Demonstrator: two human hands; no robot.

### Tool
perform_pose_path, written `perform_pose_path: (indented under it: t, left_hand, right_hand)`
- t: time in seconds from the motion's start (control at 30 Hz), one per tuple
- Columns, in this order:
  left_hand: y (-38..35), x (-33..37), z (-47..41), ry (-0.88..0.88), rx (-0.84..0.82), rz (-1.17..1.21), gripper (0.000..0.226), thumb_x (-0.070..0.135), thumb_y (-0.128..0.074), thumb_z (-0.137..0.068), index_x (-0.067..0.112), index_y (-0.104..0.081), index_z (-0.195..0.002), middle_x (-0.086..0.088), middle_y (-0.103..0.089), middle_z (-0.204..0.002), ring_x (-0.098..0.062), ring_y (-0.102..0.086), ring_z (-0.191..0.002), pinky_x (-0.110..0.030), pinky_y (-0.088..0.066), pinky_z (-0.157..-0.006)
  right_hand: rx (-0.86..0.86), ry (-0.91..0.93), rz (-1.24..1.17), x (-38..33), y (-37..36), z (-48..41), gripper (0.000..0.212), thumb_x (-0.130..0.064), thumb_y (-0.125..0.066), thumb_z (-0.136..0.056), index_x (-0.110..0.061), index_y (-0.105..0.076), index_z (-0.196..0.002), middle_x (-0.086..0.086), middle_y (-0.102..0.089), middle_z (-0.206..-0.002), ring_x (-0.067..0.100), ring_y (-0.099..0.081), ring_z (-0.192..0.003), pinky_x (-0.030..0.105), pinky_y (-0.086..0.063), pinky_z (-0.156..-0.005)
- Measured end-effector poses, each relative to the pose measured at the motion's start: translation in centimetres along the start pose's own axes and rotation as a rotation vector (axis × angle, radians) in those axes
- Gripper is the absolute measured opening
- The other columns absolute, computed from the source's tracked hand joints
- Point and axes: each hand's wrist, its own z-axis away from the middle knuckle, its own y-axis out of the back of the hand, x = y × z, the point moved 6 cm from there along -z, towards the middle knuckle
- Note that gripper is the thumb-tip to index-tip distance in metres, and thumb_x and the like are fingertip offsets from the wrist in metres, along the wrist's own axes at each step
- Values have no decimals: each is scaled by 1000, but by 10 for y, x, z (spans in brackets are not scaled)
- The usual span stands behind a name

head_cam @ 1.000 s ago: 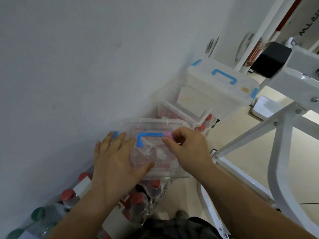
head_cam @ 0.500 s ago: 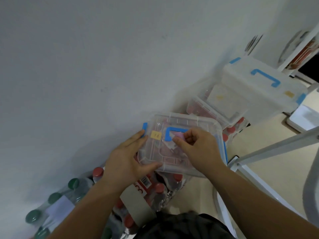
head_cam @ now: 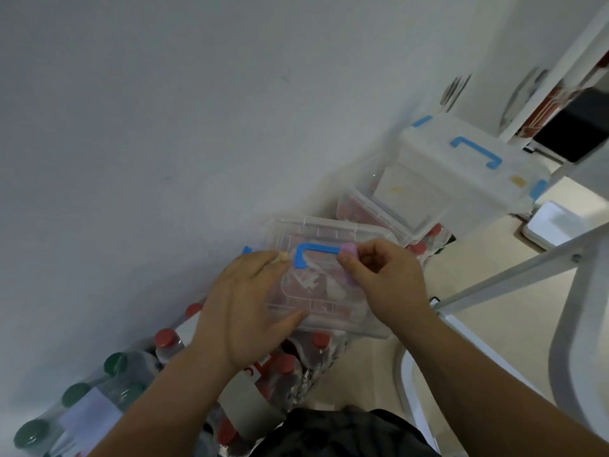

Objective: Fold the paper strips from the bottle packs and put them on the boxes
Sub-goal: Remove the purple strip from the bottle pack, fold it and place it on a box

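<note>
I see both hands on a clear box (head_cam: 329,285) with a blue handle (head_cam: 313,253) on its lid, sitting on top of a pack of red-capped bottles (head_cam: 290,367) against the wall (head_cam: 164,127). My left hand (head_cam: 244,311) lies flat and spread over the left part of the lid, thumb along the near edge; its grip is wide, pressing the box rather than closing on anything. My right hand (head_cam: 385,282) is at the right end of the handle, its grip narrow, thumb and forefinger pinching a pink paper strip (head_cam: 348,250) that touches the handle's end and the lid. A small yellow label (head_cam: 282,256) peeks out by the left fingertips. Further right and beyond, a larger white box (head_cam: 461,179) with its own blue handle rests on another clear box (head_cam: 372,212). Near left, green-capped bottles (head_cam: 115,384) stand in their pack. A white metal frame (head_cam: 514,278) crosses on the right.
</note>
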Motion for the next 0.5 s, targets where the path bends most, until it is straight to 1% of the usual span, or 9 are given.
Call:
perform_pose_path:
  t: [0.07,0.1,0.13,0.23,0.3,0.37,0.43,0.5]
  left_hand:
    - [-6,28,-6,-108,0,47,67,63,-66,-70,19,-68,-121,-1,-68,-123,-13,-56,-116,-33,-45,-104]
    - [-12,39,-8,-151,-31,76,65,63,-66,-69,20,-69,-117,1,-68,-120,-11,-55,-114,-29,-44,-102]
    - [-22,49,-10,-185,-87,98,65,65,-66,-68,21,-69,-116,2,-67,-120,-11,-55,-114,-27,-44,-102]
    - [-53,66,-16,-237,-257,65,67,70,-66,-66,24,-70,-115,3,-63,-127,-17,-56,-120,-35,-46,-104]
    - [-66,75,-22,-239,-296,-9,62,69,-61,-69,25,-72,-111,1,-66,-125,-20,-59,-117,-40,-49,-101]
    - [-72,83,-28,-217,-312,-33,56,66,-58,-71,25,-75,-104,-1,-68,-120,-22,-63,-111,-43,-53,-95]
    - [-75,92,-32,-196,-312,-46,49,62,-64,-71,25,-76,-101,0,-69,-116,-22,-64,-107,-43,-55,-91]
    - [-75,99,-32,-164,-297,-63,42,54,-78,-68,26,-77,-99,2,-69,-111,-20,-64,-102,-40,-56,-87]
  right_hand:
    - [44,-13,19,11,24,0,20,-39,-75,-87,-21,-72,-80,-3,-74,-71,11,-71,-66,25,-59,-62]
    - [61,-27,13,19,35,0,20,-38,-75,-87,-20,-72,-80,-3,-74,-72,11,-71,-66,26,-60,-63]
    - [75,-41,-5,27,45,0,19,-36,-75,-88,-18,-73,-81,-2,-73,-72,11,-71,-67,27,-60,-64]
    - [86,-87,-63,50,69,5,19,-30,-75,-89,-13,-73,-80,0,-71,-69,8,-67,-64,23,-56,-63]
    - [35,-145,-102,66,74,8,19,-32,-73,-90,-15,-73,-81,-3,-72,-73,6,-66,-65,25,-56,-67]
    - [-43,-197,-134,81,74,10,19,-36,-72,-91,-19,-73,-83,-6,-72,-75,6,-67,-67,30,-58,-72]
    - [-128,-204,-160,90,72,10,19,-36,-70,-93,-20,-72,-84,-3,-73,-76,9,-67,-69,30,-58,-70]
    - [-183,-175,-202,91,69,10,16,-31,-69,-94,-16,-72,-88,1,-73,-77,8,-68,-68,21,-54,-64]
